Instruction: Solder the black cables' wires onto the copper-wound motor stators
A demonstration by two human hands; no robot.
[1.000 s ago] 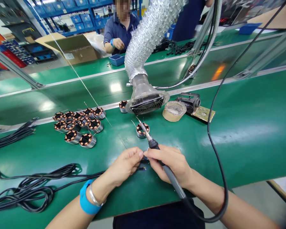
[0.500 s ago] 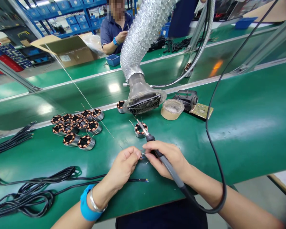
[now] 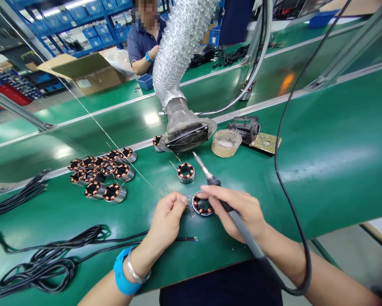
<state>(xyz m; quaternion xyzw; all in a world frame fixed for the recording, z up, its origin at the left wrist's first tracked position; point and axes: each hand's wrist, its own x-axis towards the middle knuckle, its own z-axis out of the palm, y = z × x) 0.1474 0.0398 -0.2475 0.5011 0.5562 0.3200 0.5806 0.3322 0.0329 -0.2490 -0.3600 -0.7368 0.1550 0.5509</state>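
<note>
Left hand: wire ends pinched.
Right hand: soldering iron gripped.
Copper ring: seen just below frame centre, apparently touched by right hand.
Wire ends: alignment with ring apparently in hand; steadiness probably needed next.

i see my left forearm slanting up from the bottom edge, its wrist bringing the left hand inward. thumb and index finger meet there in a tight pinch, the other fingers mostly hidden behind. opposite, my right forearm angles in from the lower right, bare like the other. the right hand is turned back-upward and bent in a pen-like grip, index finger and thumb reaching left. both hands face each other, near but apart, fingertips almost level.
</note>
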